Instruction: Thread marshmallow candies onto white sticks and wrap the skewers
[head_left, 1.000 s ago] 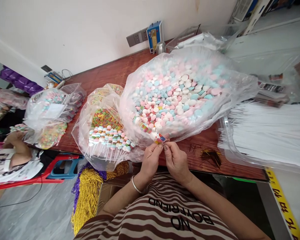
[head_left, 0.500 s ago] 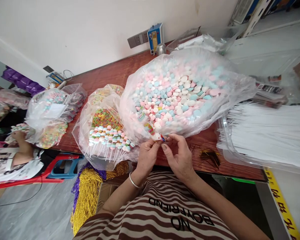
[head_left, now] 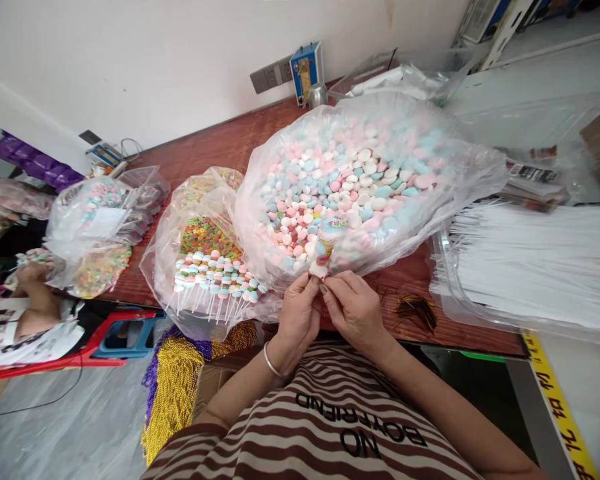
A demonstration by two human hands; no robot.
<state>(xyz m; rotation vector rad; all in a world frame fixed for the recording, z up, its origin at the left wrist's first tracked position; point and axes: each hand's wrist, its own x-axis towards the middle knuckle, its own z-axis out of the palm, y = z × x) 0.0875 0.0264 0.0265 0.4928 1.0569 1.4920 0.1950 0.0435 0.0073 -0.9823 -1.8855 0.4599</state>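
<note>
In front of my body, my left hand (head_left: 296,317) and my right hand (head_left: 356,308) are closed, fingertips together at the gathered lower end of a small printed candy bag (head_left: 325,250). Its clear, colourful body points up and away from me, with coloured candy showing inside. Right behind it lies a big open plastic bag of pink, white and blue button-shaped candies (head_left: 365,187). Left of my hands, candy sticks (head_left: 223,275) rest in rows on another plastic bag, beside small ring candies (head_left: 205,237). Gold twist ties (head_left: 417,313) lie to the right of my right hand.
A clear tray (head_left: 445,257) full of white sticks (head_left: 535,267) takes up the right side. Against the wall stands a blue device (head_left: 306,72) with a metal cup (head_left: 318,95). Bead strings (head_left: 173,387) hang below the table edge. A co-worker's arm (head_left: 37,300) is at far left.
The candy bag has swung from leaning left to nearly upright. My right hand has moved in, and both hands now pinch its lower end close together.
</note>
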